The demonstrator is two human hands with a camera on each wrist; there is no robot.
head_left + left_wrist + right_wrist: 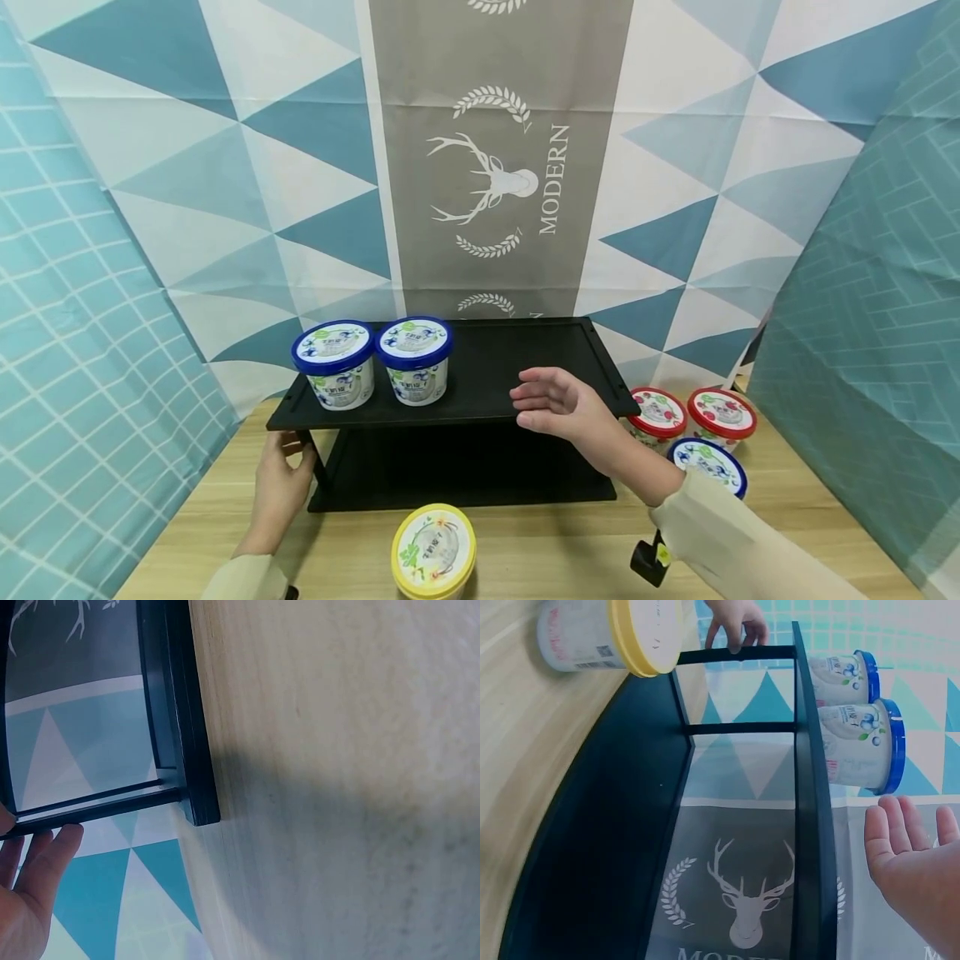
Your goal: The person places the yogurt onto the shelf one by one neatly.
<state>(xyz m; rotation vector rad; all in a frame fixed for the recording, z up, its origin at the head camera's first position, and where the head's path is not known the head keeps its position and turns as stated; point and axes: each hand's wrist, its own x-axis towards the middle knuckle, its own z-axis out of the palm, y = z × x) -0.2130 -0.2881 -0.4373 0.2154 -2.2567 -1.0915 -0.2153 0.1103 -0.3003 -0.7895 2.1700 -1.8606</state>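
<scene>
From where I stand, the left hand [281, 482] pinches the front left post [112, 808] of a black two-tier shelf [487, 367]. The right hand [566, 410], holding nothing, fingers loosely bent, hovers above its upper tier, right of two blue-lidded tubs [415, 362]. A yellow-lidded tub [434, 552] stands in front on the wooden table [555, 554]; two red-lidded tubs [722, 414] stand to the shelf's right.

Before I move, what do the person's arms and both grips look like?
The left grip and right grip are ungloved. The left sleeve and right sleeve are pale beige. A black device with a yellow patch sits by the right sleeve.
</scene>
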